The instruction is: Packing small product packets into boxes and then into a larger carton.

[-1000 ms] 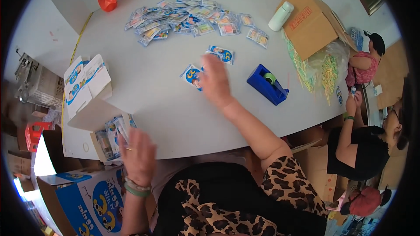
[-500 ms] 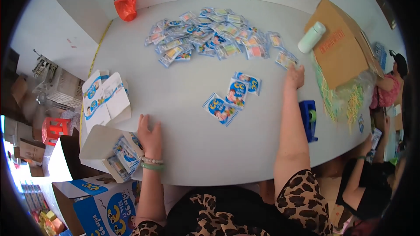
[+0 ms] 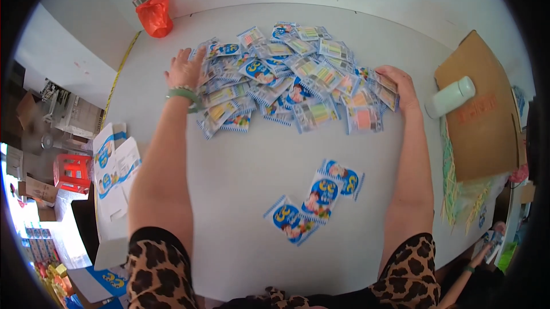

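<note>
From here I see a pale grey table (image 3: 246, 194) with a wide heap of small packets (image 3: 263, 71) spread over its far half. Nearer, three loose packets (image 3: 322, 195) lie in a slanting row. A red bag (image 3: 156, 18) sits at the far left corner, a white-and-blue carton (image 3: 109, 163) along the left side, a pale green bottle (image 3: 452, 96) and a brown cardboard box (image 3: 487, 128) on the right.

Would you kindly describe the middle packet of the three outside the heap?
On the pale table, find the big heap of packets. Below it in view, three packets lie in a slanting row. Only the middle packet sits between the other two.
</note>
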Demonstrator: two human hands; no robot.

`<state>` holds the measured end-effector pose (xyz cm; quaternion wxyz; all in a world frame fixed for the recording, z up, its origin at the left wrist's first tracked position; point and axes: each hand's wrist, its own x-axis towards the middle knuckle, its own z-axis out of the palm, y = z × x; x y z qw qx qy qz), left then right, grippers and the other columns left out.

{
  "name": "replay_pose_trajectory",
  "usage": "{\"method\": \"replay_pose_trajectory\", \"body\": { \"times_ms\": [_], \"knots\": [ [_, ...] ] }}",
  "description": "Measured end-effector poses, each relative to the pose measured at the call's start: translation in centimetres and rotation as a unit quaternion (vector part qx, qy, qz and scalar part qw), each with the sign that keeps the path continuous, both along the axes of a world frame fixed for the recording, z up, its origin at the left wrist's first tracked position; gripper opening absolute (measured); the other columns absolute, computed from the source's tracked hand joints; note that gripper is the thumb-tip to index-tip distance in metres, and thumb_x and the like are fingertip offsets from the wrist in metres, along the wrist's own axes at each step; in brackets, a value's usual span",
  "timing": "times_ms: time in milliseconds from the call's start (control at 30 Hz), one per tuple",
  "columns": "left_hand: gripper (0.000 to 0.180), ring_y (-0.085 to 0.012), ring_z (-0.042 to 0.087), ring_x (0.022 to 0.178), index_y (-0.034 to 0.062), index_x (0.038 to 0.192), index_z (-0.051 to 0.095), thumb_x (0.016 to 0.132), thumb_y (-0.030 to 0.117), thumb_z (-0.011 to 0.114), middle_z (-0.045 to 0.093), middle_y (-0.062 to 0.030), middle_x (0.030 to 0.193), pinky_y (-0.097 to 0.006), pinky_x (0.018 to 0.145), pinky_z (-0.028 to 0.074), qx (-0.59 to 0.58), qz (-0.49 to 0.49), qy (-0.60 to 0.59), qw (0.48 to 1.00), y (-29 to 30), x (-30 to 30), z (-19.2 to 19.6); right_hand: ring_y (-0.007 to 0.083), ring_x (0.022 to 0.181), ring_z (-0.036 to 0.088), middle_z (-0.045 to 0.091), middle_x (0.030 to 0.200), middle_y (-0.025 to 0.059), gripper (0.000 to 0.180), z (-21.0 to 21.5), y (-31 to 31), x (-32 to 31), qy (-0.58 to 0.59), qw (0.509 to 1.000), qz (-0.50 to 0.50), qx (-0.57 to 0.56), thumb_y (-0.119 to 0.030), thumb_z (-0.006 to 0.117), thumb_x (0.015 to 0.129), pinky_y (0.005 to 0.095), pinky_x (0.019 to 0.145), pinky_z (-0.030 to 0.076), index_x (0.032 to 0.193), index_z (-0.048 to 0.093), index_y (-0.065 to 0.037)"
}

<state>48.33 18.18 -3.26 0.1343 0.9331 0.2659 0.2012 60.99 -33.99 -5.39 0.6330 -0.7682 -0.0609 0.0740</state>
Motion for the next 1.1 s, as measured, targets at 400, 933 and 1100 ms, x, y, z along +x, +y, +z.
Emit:
{"method": "replay_pose_trajectory", "body": {
  "times_ms": [400, 933, 1100],
  "knots": [
    [0.063, -0.007, 0.051, 0.08, 0.0143, 0.14, 0.045, 0.09, 0.051, 0.053, 0.058, 0.0005, 0.117, -0.021, 0.068, 0.042, -0.344, -0.328, -0.043, 0.879, -2.0, 13.1, -3.9, 0.0168, 0.126, 0.042, 0.051, 0.136, 0.0061, 0.053, -1.9, 14.5, 11.7, -0.094, 0.987, 0.122, -0.036, -0.037, 0.058, 0.087, 0.0318, 0.105, 0.031, 0.133, 0.053, -0.012],
    [0.036, -0.0284, 0.059, 0.106, 0.0114, 0.116, 0.059, 0.08, 0.007, 0.056, 0.06, -0.0113, 0.12, -0.032, 0.092, 0.048, -0.284, -0.501, -0.122, 0.809, -10.0, 2.4, -4.7, 0.0293, 0.111, 0.057, 0.062, 0.119, 0.0136, 0.046, -0.2, 19.3, -3.2, -0.286, 0.898, 0.318, -0.104, -0.034, 0.066, 0.079, 0.0356, 0.097, 0.043, 0.117, 0.063, -0.007],
    [0.035, -0.0328, 0.056, 0.107, 0.0128, 0.113, 0.058, 0.079, 0.006, 0.055, 0.059, -0.0123, 0.12, -0.034, 0.093, 0.046, -0.156, -0.524, -0.165, 0.821, -11.6, -3.9, -3.9, 0.0322, 0.112, 0.055, 0.061, 0.118, 0.0176, 0.047, 0.8, 18.0, -9.3, -0.309, 0.888, 0.308, -0.145, -0.022, 0.065, 0.077, 0.0361, 0.1, 0.04, 0.118, 0.059, 0.0]
  ]
}}
